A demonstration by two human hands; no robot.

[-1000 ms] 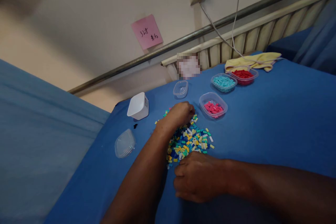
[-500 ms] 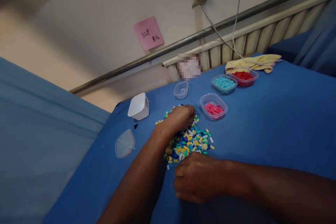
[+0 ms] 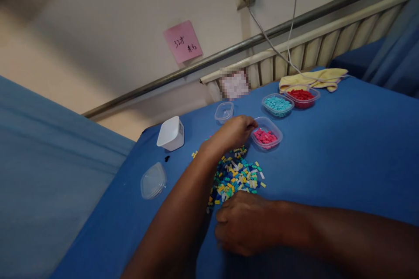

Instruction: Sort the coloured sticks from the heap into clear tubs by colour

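A pile of small mixed-colour plastic pieces in blue, yellow, green and white lies spread on the blue cloth. My left hand reaches over the pile to the left rim of a clear tub of pink pieces. Its fingertips are pinched together at the rim; what they hold, if anything, is too small to make out. At the near edge of the pile, my right hand rests with curled fingers, back of the hand up. Whatever lies under those fingers is hidden.
Behind are tubs of turquoise pieces and red pieces, beside a yellow cloth. A small clear tub, a white tub and stacked clear lids stand left. A white cable hangs down to the bed.
My left hand has moved from the far part of the pile, right and away from me, to the rim of the pink tub. My right hand has stayed nearly in place.
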